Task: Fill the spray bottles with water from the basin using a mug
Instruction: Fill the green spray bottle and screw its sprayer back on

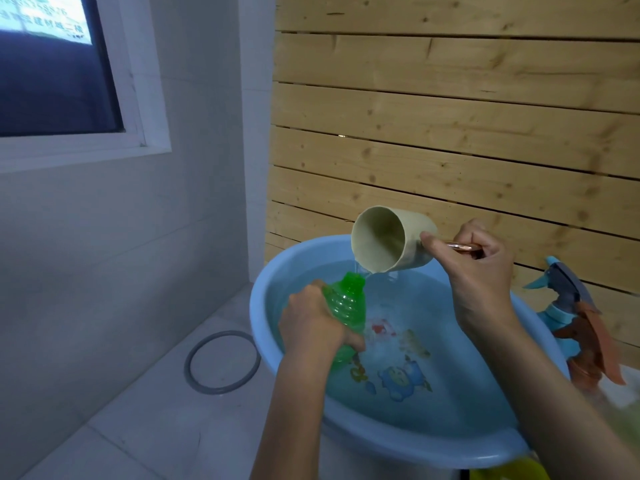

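Note:
My left hand (313,325) grips a green spray bottle (346,306) with its cap off, held tilted over the blue basin (277,355) of water. My right hand (474,271) holds a beige mug (384,239) by its copper-coloured handle, tipped on its side just above the bottle's open neck. A thin stream of water runs from the mug's rim into the neck. To the right of the basin stand a blue spray bottle (562,292) and an orange spray bottle (595,344), both with trigger heads on.
A wooden slat wall (450,116) rises behind the basin. White tiled wall and floor lie to the left, with a grey ring (221,362) on the floor. A window (52,64) sits at the upper left. Something yellow-green (509,471) shows under the basin's front edge.

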